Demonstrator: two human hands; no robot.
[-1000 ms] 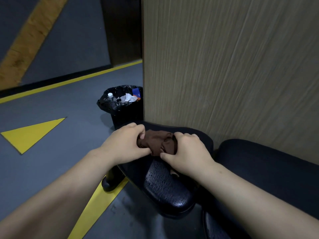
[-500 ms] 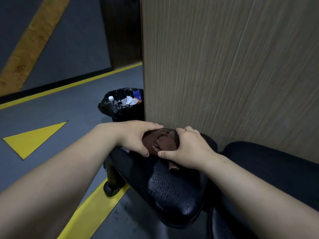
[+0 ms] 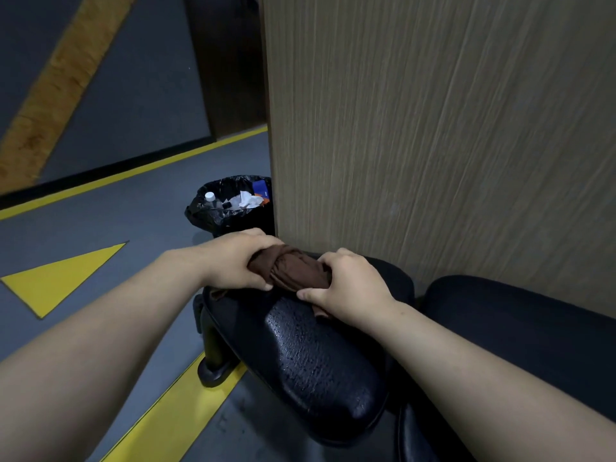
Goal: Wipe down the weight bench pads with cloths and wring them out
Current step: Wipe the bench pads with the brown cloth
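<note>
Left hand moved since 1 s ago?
Yes, slightly: left hand has shifted right over the cloth's end, fingers now just crossing the panel's edge line; it stays at the pad's far-left corner.

cloth ends covered, bin partly behind panel

Single head-worn view, wide-angle, looking forward and steeply down. Close over both forearms, entering from the lower corners and meeting above the pad at lower centre. Panel near, filling the upper right; floor and bin farther off, at centre left.
</note>
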